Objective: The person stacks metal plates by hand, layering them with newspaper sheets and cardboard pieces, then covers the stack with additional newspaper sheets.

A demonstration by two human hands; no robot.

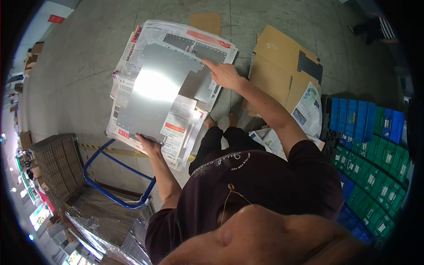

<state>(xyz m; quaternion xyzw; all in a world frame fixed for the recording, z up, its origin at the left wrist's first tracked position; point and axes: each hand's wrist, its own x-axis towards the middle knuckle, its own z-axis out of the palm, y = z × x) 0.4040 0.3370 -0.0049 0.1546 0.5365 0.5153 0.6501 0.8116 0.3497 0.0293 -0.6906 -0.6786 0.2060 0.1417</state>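
A large, shiny grey metal sheet with small holes along its edges and a stepped right side lies over newspaper. My left hand grips its near edge, the fingertips at the rim. At the far right corner, my right hand holds the sheet with the index finger stretched out and the thumb lower down; its other fingers are partly hidden. Beneath the sheet, another dark grey metal panel with cut-outs shows on the newspaper. Several newspaper layers stick out around the stack.
Flattened cardboard with a dark metal piece lies to the right, beside printed paper. Blue crates and green bins stand at far right. A blue-handled cart and pallet stacks are at left. Another person's legs show top right.
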